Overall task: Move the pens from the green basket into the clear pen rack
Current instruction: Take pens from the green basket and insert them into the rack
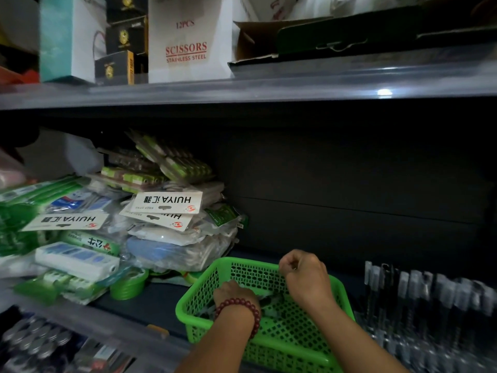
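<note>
A green mesh basket (pixel 293 343) stands on the lower shelf in front of me. My left hand (pixel 235 294), with a red bead bracelet on its wrist, reaches down inside it among dark pens (pixel 270 301); its fingertips are hidden. My right hand (pixel 304 275) hovers over the basket's back rim with its fingers curled into a fist, and I see nothing clearly held in it. The clear pen rack (pixel 435 343) stands just right of the basket, with several black-and-clear pens (pixel 403 294) upright in it.
Left of the basket lie piled packaged goods (pixel 161 211) and green tape rolls (pixel 129 285). The shelf's front lip (pixel 80 316) runs below them. An upper shelf (pixel 242 87) carries boxes, one marked scissors (pixel 185 39). The shelf's dark back wall (pixel 349 184) rises behind.
</note>
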